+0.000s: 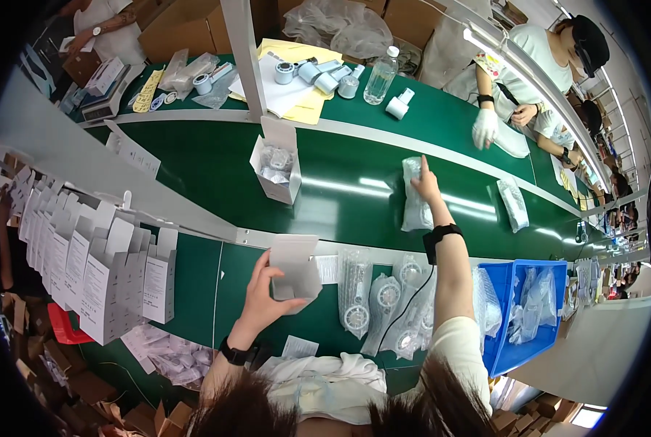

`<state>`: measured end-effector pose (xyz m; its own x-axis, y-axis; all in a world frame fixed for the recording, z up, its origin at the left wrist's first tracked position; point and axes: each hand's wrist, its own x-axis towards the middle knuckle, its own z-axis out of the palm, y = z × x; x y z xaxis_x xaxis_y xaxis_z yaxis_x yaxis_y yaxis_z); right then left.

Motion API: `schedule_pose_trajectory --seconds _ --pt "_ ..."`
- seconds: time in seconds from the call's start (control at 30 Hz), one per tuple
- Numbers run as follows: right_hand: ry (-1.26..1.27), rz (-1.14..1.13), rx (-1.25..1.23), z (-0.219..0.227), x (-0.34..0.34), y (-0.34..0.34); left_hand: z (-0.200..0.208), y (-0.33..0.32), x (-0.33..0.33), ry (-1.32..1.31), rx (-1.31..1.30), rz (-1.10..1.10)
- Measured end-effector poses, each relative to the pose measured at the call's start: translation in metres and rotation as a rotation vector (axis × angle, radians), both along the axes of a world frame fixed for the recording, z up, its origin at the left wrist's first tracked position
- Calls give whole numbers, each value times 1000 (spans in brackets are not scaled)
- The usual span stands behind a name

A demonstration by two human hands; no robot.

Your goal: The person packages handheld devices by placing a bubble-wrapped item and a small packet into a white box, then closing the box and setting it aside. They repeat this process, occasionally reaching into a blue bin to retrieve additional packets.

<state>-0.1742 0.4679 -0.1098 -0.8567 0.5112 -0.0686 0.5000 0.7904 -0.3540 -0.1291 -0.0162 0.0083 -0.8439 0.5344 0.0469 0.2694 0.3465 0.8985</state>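
My left hand (258,297) is closed around a white cardboard box (296,271), its top open toward me, above the near table edge. My right hand (426,186) reaches over the green conveyor belt (347,164), its index finger stretched out and the other fingers partly hidden. It is beside a bubble-wrapped package (414,205) lying on the belt; whether it touches the package I cannot tell. Close in front of me lie several bubble-wrapped items, among them a white handheld fan (356,315) with a round head.
An open white box (276,164) with wrapped contents and another wrapped package (513,205) are on the belt. Folded white boxes (103,291) stand at left. A blue bin (498,349) holds wrapped items at right. Across the belt, a bottle (380,76) stands near a co-worker's gloved hand (485,129).
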Motion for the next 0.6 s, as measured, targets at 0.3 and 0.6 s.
schedule_pose_trajectory --seconds 0.3,0.6 --pt "982 -234 -1620 197 84 -207 -27 28 23 203 224 47" --pt "1105 190 -394 141 120 -320 -43 25 37 227 436 171"
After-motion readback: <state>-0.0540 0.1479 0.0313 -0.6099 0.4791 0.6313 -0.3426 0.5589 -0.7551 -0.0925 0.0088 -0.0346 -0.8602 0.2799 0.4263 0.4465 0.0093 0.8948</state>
